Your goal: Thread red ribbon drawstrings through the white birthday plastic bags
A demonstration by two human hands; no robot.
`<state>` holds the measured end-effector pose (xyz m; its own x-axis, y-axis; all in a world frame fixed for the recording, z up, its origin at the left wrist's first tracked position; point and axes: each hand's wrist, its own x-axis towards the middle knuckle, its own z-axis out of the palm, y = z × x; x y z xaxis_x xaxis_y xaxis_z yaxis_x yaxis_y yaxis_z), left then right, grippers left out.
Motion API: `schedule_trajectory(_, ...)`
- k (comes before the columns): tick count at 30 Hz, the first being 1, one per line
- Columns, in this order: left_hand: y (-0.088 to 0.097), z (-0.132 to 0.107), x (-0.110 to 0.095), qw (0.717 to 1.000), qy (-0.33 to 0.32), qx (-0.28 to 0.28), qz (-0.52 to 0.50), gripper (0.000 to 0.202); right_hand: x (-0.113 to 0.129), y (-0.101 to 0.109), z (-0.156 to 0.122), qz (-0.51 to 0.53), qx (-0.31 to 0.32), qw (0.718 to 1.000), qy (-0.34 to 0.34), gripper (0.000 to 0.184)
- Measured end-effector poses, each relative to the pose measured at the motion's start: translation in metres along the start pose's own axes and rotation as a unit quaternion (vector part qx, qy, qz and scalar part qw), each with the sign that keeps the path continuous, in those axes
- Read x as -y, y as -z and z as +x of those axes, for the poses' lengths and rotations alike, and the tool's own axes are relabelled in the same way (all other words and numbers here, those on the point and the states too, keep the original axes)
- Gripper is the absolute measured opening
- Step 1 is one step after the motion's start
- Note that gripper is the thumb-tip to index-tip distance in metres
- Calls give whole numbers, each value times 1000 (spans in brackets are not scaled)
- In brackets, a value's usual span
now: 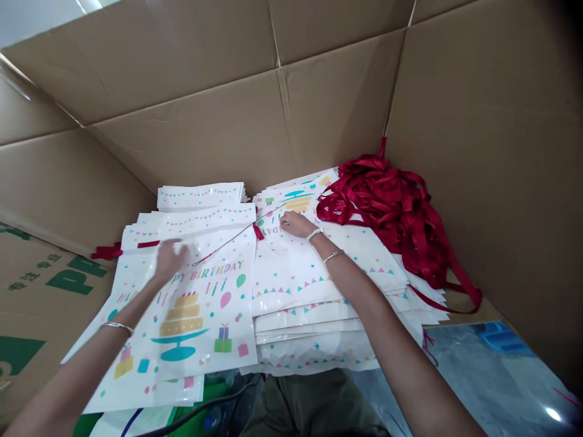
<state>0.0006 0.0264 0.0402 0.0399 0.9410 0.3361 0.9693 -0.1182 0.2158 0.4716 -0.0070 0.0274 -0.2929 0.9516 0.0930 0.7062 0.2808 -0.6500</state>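
My left hand (169,260) rests on the top of a white "HAPPY BIRTHDAY" bag (195,315) printed with a cake; motion blurs its fingers. My right hand (296,224) lies on a second stack of white birthday bags (310,273), fingers pinched at the far end of a thin metal wire (228,241). The wire runs from that hand across to the left bag. A short piece of red ribbon (258,230) sits at the wire, between the two stacks.
A heap of loose red ribbons (392,206) lies at the right, trailing over the bags. Cardboard walls (218,121) enclose the back and sides. More bags (200,195) are stacked behind. Clear plastic sheeting (483,364) lies at lower right.
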Motion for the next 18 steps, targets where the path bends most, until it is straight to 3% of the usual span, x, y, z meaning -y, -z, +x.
schedule_trajectory(2, -33, -22, -37, 997, -30, 74, -18, 65, 7, -1, -3, 52, 5, 999, -11, 22)
schedule_trajectory(3, -46, -34, -54, 995, -48, 86, -17, 67, 11, -2, -4, 66, 8, 998, -12, 27)
schedule_trajectory(7, -73, -70, -101, 991, -118, 45, -39, 57, 23, -7, -14, 116, 33, 992, -19, 32)
schedule_trajectory(11, -73, -80, -108, 984, -164, 23, -70, 41, 34, -16, -16, 176, 62, 982, -35, 29)
schedule_trajectory(18, -73, -80, -109, 982, -174, 3, -74, 39, 49, -32, 4, 262, 115, 953, -101, 34)
